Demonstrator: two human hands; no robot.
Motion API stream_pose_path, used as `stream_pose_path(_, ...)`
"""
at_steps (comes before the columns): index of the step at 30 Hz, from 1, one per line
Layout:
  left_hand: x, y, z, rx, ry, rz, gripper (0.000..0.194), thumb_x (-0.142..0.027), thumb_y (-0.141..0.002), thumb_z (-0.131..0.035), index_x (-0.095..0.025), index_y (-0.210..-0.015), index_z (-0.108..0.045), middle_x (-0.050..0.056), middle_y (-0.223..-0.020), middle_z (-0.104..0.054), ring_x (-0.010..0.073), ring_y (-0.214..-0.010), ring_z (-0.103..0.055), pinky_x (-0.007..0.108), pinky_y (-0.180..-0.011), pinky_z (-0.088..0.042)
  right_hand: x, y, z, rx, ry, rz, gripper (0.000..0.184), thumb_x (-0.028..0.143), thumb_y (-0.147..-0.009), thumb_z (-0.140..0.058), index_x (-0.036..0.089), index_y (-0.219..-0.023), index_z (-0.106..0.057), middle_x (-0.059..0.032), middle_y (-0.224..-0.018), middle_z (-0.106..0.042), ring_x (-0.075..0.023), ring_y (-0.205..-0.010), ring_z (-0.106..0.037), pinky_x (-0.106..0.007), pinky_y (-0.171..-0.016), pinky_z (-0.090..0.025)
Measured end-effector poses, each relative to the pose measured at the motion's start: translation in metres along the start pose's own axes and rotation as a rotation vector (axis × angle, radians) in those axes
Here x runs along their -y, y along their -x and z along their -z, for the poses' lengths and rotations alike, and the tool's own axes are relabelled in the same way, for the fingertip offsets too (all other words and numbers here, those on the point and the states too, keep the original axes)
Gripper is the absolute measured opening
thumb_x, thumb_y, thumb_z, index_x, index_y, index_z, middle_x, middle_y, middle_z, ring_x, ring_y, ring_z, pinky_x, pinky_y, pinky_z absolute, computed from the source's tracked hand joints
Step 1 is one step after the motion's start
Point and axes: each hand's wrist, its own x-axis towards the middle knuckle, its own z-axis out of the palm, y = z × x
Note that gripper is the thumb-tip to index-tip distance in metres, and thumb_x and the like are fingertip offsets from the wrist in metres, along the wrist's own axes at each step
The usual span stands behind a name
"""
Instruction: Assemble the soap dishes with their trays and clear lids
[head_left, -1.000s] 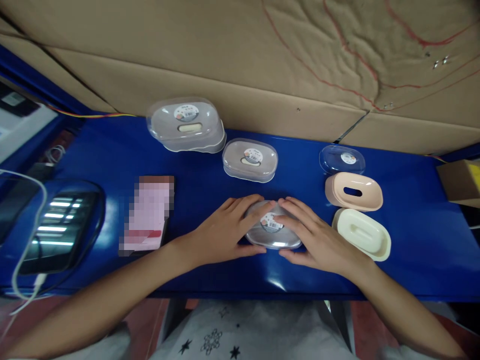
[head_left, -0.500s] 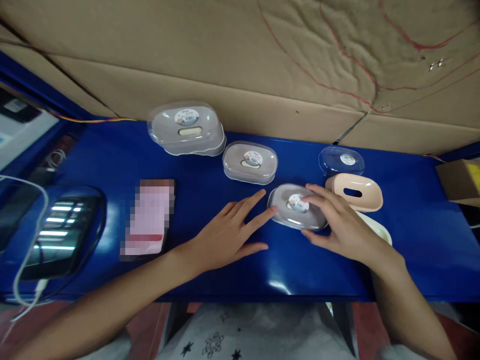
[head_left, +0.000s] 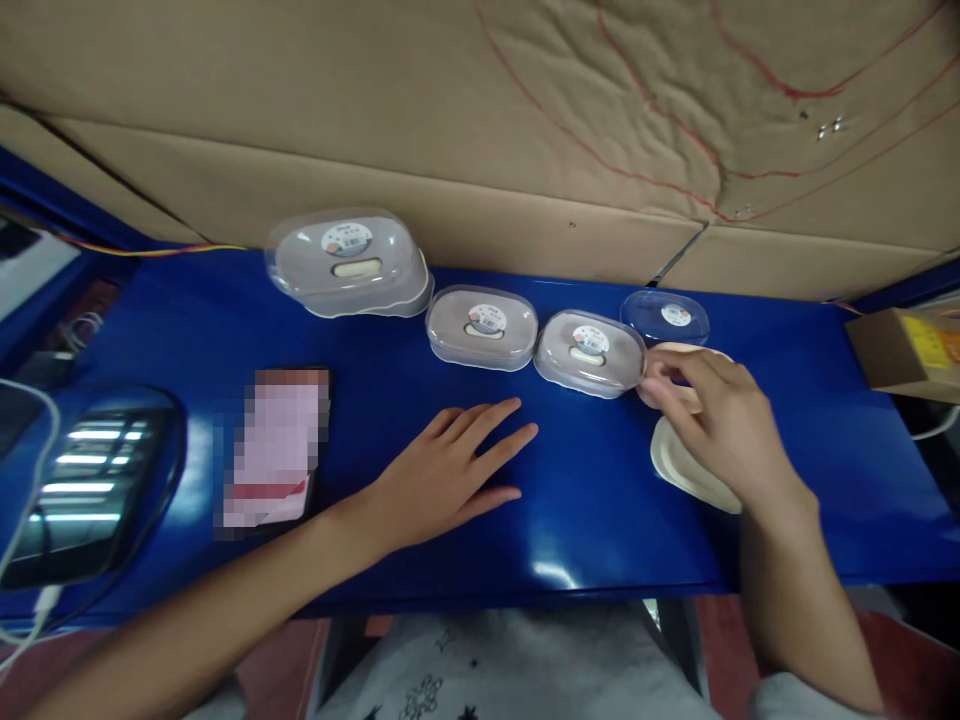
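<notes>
Head view: peach casing [head_left: 664,353] reached by the right hand [head_left: 724,425]

The peach casing is set at the right of the bench [head_left: 600,520], between a clear lid [head_left: 654,318] on the far side and a cream tray [head_left: 679,465] on the near side. It is partly covered by the curled right grip; thumb and fingertips are held close together at its left end, but whether it is firmly held cannot be told. The step in hand is judged to be taking hold of it; for that, a secure pinch clear of the small lidded box [head_left: 589,352] just to the left is called for. By the left hand [head_left: 442,470], fingers spread, nothing is held.
</notes>
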Motion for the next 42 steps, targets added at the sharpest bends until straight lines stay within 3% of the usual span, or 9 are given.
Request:
stream_pose_path(4, 0.001, -0.001, 0.001, 0.005, 0.008, -0.008, 0.056, -0.048, -0.111, -0.050, -0.018, -0.159, -0.048, 0.024, -0.163, -0.051, 0.0406, -0.137, -0.062, 0.058, -0.105, -0.056, -0.009, 0.015, 0.015, 0.138, 0.135, -0.124, 0.052, 0.062, -0.110, -0.042, 0.023, -0.105, -0.075, -0.0073, -0.080, -0.078, -0.0301, -0.070, -0.076, -0.038, -0.058, -0.048)
stream_pose_path(6, 0.001, -0.002, 0.002, 0.003, 0.018, -0.006, 0.053, -0.047, -0.111, -0.051, -0.019, -0.157, -0.049, 0.023, -0.162, -0.052, 0.0390, -0.137, -0.062, 0.057, -0.106, -0.056, -0.009, 0.020, 0.012, 0.291, 0.141, -0.100, 0.050, 0.062, -0.110, -0.042, 0.024, -0.112, -0.074, -0.0064, -0.085, -0.081, -0.0301, -0.070, -0.077, -0.036, -0.054, -0.047)
stream_pose_path(10, 0.002, -0.001, 0.003, -0.016, 0.030, -0.046, 0.049, -0.044, -0.112, -0.050, -0.018, -0.154, -0.053, 0.022, -0.158, -0.056, 0.0362, -0.135, -0.063, 0.053, -0.106, -0.056, 0.004, 0.020, 0.002, 0.388, -0.063, 0.036, 0.041, 0.053, -0.112, -0.047, 0.024, -0.130, -0.069, -0.0103, -0.122, -0.080, -0.0319, -0.105, -0.080, -0.044, -0.083, -0.062)
stream_pose_path(17, -0.005, 0.002, 0.004, 0.049, 0.077, -0.207, 0.050, -0.044, -0.111, -0.054, -0.022, -0.156, -0.052, 0.015, -0.162, -0.055, 0.0329, -0.138, -0.060, 0.050, -0.112, -0.051, 0.033, 0.011, 0.010, 0.389, -0.491, 0.329, 0.026, 0.033, -0.111, -0.054, 0.028, -0.135, -0.064, -0.0067, -0.134, -0.075, -0.0235, -0.122, -0.073, -0.039, -0.103, -0.060)
stream_pose_path(22, -0.009, 0.002, 0.006, 0.083, 0.073, -0.238, 0.042, -0.041, -0.113, -0.051, -0.022, -0.149, -0.058, 0.010, -0.164, -0.056, 0.0291, -0.146, -0.055, 0.048, -0.121, -0.040, -0.023, 0.013, 0.011, 0.201, -0.076, 0.060, 0.024, 0.040, -0.109, -0.054, 0.026, -0.123, -0.067, -0.0123, -0.130, -0.074, -0.0355, -0.127, -0.068, -0.060, -0.109, -0.053)
stream_pose_path(28, -0.008, 0.004, 0.010, -0.033, 0.094, -0.272, 0.035, -0.033, -0.112, -0.053, -0.018, -0.142, -0.062, 0.010, -0.130, -0.076, 0.0258, -0.119, -0.070, 0.044, -0.110, -0.048, -0.072, 0.020, 0.016, 0.277, 0.003, -0.315, 0.091, 0.076, -0.090, -0.064, 0.028, -0.164, -0.037, -0.0176, -0.177, -0.030, -0.0473, -0.161, -0.031, -0.073, -0.126, -0.030)
stream_pose_path(34, -0.004, -0.001, 0.004, 0.011, 0.061, -0.151, 0.047, -0.035, -0.109, -0.058, -0.020, -0.153, -0.053, 0.021, -0.164, -0.051, 0.0366, -0.146, -0.054, 0.054, -0.115, -0.047, -0.073, 0.024, 0.019, 0.459, -0.161, -0.275, 0.091, 0.068, -0.092, -0.066, 0.034, -0.167, -0.027, -0.0099, -0.177, -0.033, -0.0373, -0.164, -0.030, -0.057, -0.133, -0.029)
stream_pose_path(39, -0.003, 0.001, 0.004, -0.006, 0.062, -0.200, 0.044, -0.037, -0.111, -0.055, -0.018, -0.150, -0.054, 0.014, -0.140, -0.071, 0.0296, -0.131, -0.064, 0.050, -0.116, -0.044, -0.080, 0.034, 0.021, 0.414, -0.005, -0.355, 0.092, 0.067, -0.076, -0.079, 0.036, -0.155, -0.043, -0.0112, -0.154, -0.059, -0.0455, -0.142, -0.054, -0.069, -0.117, -0.044)
stream_pose_path(42, -0.004, 0.002, 0.007, -0.046, 0.078, -0.203, 0.047, -0.042, -0.108, -0.061, -0.020, -0.149, -0.055, 0.014, -0.139, -0.071, 0.0292, -0.121, -0.068, 0.049, -0.111, -0.045, -0.062, 0.044, 0.035, 0.393, -0.062, -0.222, 0.085, 0.067, -0.076, -0.081, 0.036, -0.148, -0.048, -0.0115, -0.150, -0.060, -0.0453, -0.138, -0.057, -0.067, -0.113, -0.048)
